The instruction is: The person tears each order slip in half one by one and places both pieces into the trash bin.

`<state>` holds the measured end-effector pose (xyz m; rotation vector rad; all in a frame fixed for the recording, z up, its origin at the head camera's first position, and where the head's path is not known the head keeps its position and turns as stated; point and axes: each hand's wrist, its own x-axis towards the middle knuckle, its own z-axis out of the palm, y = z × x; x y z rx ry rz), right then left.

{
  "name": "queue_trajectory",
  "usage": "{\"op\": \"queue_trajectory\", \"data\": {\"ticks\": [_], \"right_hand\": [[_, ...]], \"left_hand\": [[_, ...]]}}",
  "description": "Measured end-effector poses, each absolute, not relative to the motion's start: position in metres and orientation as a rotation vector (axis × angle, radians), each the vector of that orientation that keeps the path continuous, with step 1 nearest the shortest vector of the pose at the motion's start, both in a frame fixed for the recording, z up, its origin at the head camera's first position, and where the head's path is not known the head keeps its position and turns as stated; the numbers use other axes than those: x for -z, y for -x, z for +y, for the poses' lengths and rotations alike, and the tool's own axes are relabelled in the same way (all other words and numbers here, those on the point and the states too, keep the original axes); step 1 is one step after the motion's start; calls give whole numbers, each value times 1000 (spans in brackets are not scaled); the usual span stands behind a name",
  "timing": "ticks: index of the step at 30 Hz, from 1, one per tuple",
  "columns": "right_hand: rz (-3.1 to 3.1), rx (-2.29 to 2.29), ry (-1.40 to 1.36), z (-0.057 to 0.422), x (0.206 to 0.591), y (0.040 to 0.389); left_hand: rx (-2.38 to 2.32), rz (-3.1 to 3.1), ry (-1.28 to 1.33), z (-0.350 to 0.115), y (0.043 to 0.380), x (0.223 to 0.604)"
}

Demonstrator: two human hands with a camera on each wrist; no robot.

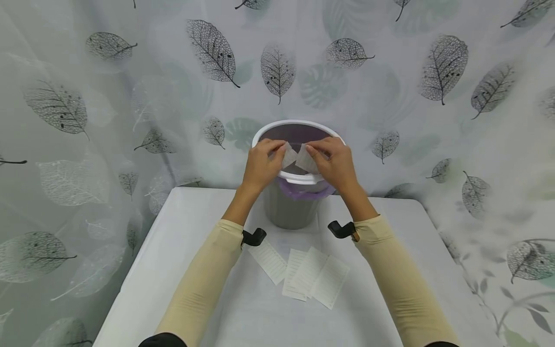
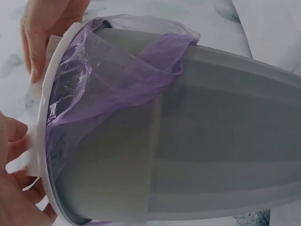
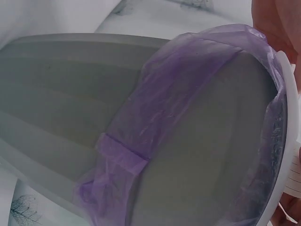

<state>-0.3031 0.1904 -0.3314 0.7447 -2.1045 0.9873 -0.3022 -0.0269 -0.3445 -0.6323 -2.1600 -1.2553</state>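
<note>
Above the mouth of a grey trash bin [image 1: 291,205], my left hand [image 1: 263,161] pinches a piece of white paper [image 1: 289,156]. My right hand [image 1: 337,163] pinches another piece of paper [image 1: 307,160] close beside it. The two pieces lean apart, with a narrow gap between them at the top. A white rim [image 1: 303,179] rings the bin. Below it hangs the folded-over edge of a purple plastic bag [image 1: 303,192], seen closer in the left wrist view as a crumpled purple liner [image 2: 117,84]. The bin's inside is mostly hidden.
Several lined paper slips lie on the white-covered table [image 1: 243,308] in front of the bin, one slip [image 1: 268,260] apart from an overlapping group [image 1: 310,274]. Behind the table hangs a leaf-print curtain [image 1: 277,96].
</note>
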Motion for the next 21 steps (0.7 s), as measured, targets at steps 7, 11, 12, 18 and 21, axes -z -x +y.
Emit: {"op": "queue_trajectory", "data": {"ticks": [7,11,12,18,21], "right_hand": [[-2119,-985,-744,192,332,296],[-2105,-973,-755,193,334,291],[-2102,-972,-761,193,334,290],[-2101,-986,-784,195,336,286],[-2102,-989,-787,195,338,285]], "left_hand": [[1248,-2155,663,-28,299,344],[1232,-2117,667,-30,294,346],[1227,-2108,667,-31,292,346],[1217,-2052,668,-35,283,351],[1216,-2026,663,-37,278,353]]}}
